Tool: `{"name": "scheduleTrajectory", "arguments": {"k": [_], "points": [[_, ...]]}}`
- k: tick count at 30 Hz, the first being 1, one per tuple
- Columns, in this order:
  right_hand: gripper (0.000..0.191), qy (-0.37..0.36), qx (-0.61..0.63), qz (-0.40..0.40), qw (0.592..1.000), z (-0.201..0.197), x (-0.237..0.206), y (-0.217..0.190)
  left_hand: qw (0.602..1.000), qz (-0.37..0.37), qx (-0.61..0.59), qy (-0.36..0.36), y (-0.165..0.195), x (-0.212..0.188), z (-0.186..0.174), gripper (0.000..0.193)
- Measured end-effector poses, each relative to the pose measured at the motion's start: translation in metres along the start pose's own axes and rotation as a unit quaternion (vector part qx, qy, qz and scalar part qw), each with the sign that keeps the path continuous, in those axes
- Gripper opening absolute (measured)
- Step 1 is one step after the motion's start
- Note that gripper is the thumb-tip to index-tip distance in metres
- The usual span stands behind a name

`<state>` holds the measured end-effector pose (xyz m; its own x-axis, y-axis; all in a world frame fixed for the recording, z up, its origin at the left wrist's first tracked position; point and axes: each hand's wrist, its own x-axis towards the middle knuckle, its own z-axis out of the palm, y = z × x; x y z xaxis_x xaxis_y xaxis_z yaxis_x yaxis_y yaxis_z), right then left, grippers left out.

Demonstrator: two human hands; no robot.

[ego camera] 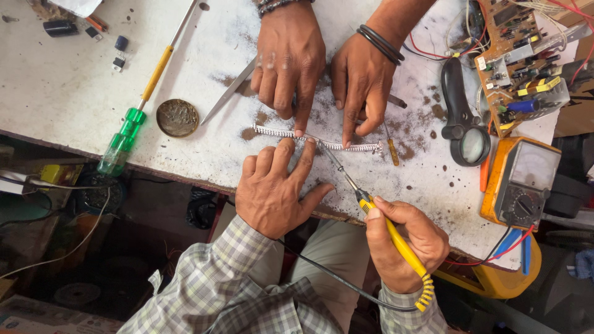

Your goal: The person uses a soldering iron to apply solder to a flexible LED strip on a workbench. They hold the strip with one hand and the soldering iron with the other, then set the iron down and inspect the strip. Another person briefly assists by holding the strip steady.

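Yellow-handled soldering iron [396, 238] sits in your right hand [405, 247], lower right of frame, fist wrapped tight round the grip, tip angled up-left onto the metal strip [318, 140] at mid frame. Your left hand [272, 192] holds nothing: palm down, fingers spread flat on the white bench [62, 93], w/ the first two fingertips pressing the strip's near edge. Across from you, a co-worker's two hands [322, 68] come in from the top of frame, fingertips pinning the strip's far edge on both sides of the tip. Risk, as I judge it: four sets of fingers sit right beside a hot tip, so a slip of the iron or a twitch from either of you could burn someone; heat may also run along the thin metal to the pinning fingertips, someone lets go, & the strip shifts mid-joint. The iron's black cord [346, 281] trails over your lap & could snag & tug the tip off line. Strip itself looks thin, silvery, long & narrow, w/ a toothed or ribbed edge, lying flat & roughly level across the frame centre, on a scorched, brown-speckled patch of bench. Nearby: tweezers [228, 91] upper centre, round tin [177, 117] & green-handled screwdriver [133, 117] left, magnifier [464, 117], orange meter [520, 179] & circuit board [520, 55] right.
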<state>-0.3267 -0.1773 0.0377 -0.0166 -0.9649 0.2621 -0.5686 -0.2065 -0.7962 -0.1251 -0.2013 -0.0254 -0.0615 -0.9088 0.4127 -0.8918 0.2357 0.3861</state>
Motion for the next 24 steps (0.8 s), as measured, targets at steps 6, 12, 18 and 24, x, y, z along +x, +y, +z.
{"name": "scheduleTrajectory", "arguments": {"k": [6, 12, 18, 24], "points": [[0.014, 0.002, 0.007, 0.005, 1.0, -0.002, 0.0, 0.0, 1.0, 0.0, 0.001, 0.006, 0.0, 0.0, -0.001, 0.074], [0.012, 0.006, 0.033, 0.01, 0.999, -0.002, -0.001, 0.001, 1.0, -0.004, -0.007, -0.005, 0.001, 0.0, -0.002, 0.074], [0.013, 0.013, 0.039, 0.006, 0.999, -0.004, -0.004, 0.002, 1.0, 0.0, -0.005, 0.007, 0.002, 0.001, -0.003, 0.073], [0.013, 0.053, 0.078, 0.01, 0.996, -0.009, -0.017, 0.006, 1.0, 0.002, -0.007, 0.008, 0.004, 0.001, -0.006, 0.074]]}}
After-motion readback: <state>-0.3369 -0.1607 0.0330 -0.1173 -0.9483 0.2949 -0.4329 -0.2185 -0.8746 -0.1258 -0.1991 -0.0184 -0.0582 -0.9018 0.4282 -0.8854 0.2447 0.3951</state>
